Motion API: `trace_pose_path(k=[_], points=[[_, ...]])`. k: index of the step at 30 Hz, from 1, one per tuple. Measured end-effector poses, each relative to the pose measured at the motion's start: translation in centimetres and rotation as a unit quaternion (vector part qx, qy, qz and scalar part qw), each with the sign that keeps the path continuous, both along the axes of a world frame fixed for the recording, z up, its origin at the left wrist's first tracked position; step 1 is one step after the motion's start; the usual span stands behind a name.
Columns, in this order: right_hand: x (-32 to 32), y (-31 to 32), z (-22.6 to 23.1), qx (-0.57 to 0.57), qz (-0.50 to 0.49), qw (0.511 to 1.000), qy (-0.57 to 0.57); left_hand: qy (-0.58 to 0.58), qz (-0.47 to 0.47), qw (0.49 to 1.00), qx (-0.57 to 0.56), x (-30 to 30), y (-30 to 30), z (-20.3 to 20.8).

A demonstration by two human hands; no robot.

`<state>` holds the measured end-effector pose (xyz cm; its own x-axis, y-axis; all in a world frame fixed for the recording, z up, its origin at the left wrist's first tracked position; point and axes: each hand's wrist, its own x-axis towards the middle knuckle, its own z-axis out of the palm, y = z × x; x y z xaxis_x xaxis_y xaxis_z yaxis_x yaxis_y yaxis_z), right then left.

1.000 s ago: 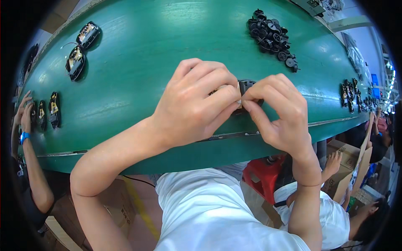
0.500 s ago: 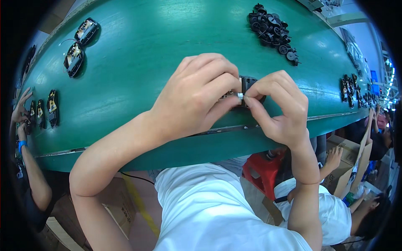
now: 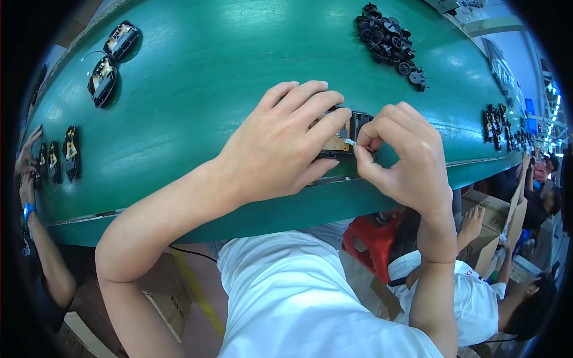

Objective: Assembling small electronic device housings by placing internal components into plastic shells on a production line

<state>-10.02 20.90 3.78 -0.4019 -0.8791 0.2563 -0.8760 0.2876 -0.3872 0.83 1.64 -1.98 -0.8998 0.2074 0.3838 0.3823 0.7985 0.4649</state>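
An oblong black plastic housing (image 3: 362, 121) with a tan circuit board (image 3: 336, 144) in it lies at the near edge of the green table. My left hand (image 3: 279, 140) is closed around its left part, thumb along the near side and fingers over the far side, covering much of it. With thumb and forefinger, my right hand (image 3: 409, 152) pinches the wire end of a small white plug (image 3: 350, 142) at the board's right edge. Whether the plug is seated cannot be made out.
Two similar open housings (image 3: 102, 82) lie at the far left, and several more (image 3: 71, 153) near a co-worker's hands (image 3: 27, 161). A heap of black wheel-like parts (image 3: 388, 39) sits at the back right. Other black parts (image 3: 494, 125) lie farther right. Below stands a red stool (image 3: 373, 241).
My left hand's fingers have spread and moved off the white plug onto the housing, baring more of the board. My right hand still pinches at the plug.
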Motion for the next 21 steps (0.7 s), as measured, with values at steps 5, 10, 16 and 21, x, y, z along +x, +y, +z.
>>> trace_pose_path(k=[5, 10, 16, 21], points=[[-0.5, -0.3, 0.4, 0.010, 0.013, 1.000, -0.004, 0.009, -0.001, 1.000, 0.001, -0.1, 0.1, -0.1], [-0.8, -0.8, 1.0, 0.051, 0.037, 0.998, -0.022, 0.015, 0.002, 1.000, 0.002, 0.1, -0.1, -0.3], [-1.3, -1.1, 1.5, 0.089, 0.048, 0.994, -0.050, 0.020, -0.007, 1.000, 0.011, 0.0, -0.1, -0.5], [-1.8, -1.7, 2.3, 0.129, 0.063, 0.988, -0.058, 0.026, -0.006, 1.000, 0.011, 0.0, -0.1, -0.8]])
